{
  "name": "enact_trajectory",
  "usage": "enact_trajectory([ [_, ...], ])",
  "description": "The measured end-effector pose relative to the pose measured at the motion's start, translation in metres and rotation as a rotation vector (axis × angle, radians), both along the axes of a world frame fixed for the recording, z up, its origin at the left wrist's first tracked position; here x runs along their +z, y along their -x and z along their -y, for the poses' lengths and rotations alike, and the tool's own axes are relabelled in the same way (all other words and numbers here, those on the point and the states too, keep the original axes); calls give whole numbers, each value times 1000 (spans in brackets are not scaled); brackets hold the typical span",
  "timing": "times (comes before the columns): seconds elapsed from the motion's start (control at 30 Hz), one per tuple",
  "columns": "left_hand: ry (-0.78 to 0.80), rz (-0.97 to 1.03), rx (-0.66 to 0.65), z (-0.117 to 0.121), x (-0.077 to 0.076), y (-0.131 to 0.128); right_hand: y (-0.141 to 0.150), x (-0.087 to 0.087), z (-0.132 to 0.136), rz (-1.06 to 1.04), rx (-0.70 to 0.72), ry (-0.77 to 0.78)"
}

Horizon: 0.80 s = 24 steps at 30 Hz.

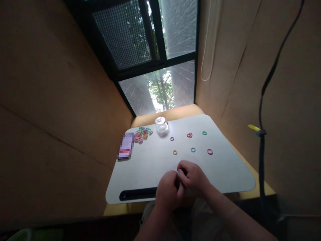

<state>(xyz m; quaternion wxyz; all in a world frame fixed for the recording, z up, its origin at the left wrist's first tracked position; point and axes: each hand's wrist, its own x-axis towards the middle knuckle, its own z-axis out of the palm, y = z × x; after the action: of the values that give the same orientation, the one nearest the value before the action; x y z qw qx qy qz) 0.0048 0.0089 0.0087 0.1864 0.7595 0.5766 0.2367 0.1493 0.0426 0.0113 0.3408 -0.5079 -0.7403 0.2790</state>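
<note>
My left hand [168,188] and my right hand [191,174] meet above the front of a white lap table [140,170]. The fingers of both are closed, with the tips pressed together. A sliver of a light blue hair tie [178,173] shows between them; most of it is hidden by the fingers. Beyond my hands lie single hair ties: a yellow one [175,152], a blue one [193,150], a pink one [210,151], a dark purple one [172,139] and a green one [204,133]. Some red hair ties [189,135] lie touching in a small cluster.
A mixed pile of hair ties [142,135] lies at the back left, beside a phone [126,146]. A clear jar with a lid [162,126] stands at the back edge. A black slot [137,194] runs along the table's front. A dark cable [262,150] hangs on the right.
</note>
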Motion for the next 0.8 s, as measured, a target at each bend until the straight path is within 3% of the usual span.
enact_trajectory([
  [0.8, -71, 52, 19, 6, -3, 2, 3, -11, 3, 30, -43, -82],
])
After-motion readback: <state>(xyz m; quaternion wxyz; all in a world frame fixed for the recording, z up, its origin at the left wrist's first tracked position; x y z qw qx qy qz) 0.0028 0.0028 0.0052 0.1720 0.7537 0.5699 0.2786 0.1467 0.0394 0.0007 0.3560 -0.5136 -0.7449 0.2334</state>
